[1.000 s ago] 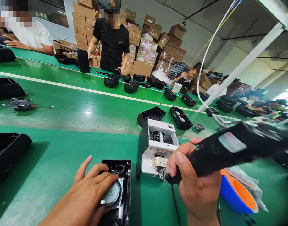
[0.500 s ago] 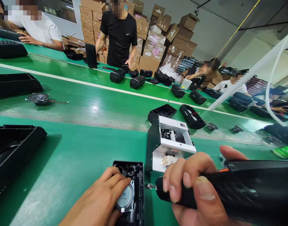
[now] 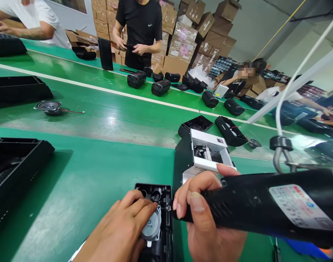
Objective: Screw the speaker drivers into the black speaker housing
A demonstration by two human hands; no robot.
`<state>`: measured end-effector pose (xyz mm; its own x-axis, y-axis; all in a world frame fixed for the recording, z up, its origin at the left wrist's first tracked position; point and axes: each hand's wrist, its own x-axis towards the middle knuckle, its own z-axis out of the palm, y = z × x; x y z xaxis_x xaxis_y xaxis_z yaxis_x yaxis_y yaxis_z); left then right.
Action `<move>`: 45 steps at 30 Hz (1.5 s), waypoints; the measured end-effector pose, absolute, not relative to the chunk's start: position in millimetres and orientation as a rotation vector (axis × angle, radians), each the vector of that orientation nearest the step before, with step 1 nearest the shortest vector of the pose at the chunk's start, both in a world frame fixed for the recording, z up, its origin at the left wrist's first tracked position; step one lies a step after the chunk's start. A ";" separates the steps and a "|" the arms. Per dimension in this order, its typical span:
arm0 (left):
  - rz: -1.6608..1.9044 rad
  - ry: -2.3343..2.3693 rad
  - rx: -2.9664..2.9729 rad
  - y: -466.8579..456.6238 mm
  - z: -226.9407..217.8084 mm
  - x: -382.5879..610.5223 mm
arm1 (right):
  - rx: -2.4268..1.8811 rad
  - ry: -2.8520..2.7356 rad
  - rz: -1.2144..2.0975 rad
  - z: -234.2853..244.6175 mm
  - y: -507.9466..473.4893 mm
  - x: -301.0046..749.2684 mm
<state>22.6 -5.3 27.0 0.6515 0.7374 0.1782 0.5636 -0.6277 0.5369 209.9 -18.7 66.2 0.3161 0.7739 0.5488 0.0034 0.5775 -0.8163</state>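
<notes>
Black speaker housing (image 3: 161,203) at the surface's near edge — left hand (image 3: 120,233) pins the driver (image 3: 152,227) in, right hand (image 3: 207,218) wrapped around the electric screwdriver (image 3: 253,205), bit at the rim — fastening looks barely begun.

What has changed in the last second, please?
The right hand swung the electric screwdriver from the white screw feeder leftward, to the black speaker housing. The left hand stayed pressed on the round speaker driver.
</notes>
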 end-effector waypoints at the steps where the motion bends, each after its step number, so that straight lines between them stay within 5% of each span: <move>1: 0.523 1.022 2.428 -4.8 25.7 22.4 | -0.830 -1.152 0.597 65.2 -18.2 210.2; 26: 0.009 1.185 2.188 -6.2 55.5 41.6 | -0.816 -1.240 0.524 38.9 -11.0 205.2; 45: 0.464 1.141 2.474 -4.8 -3.7 21.9 | -0.742 -1.222 0.505 59.8 -7.1 199.3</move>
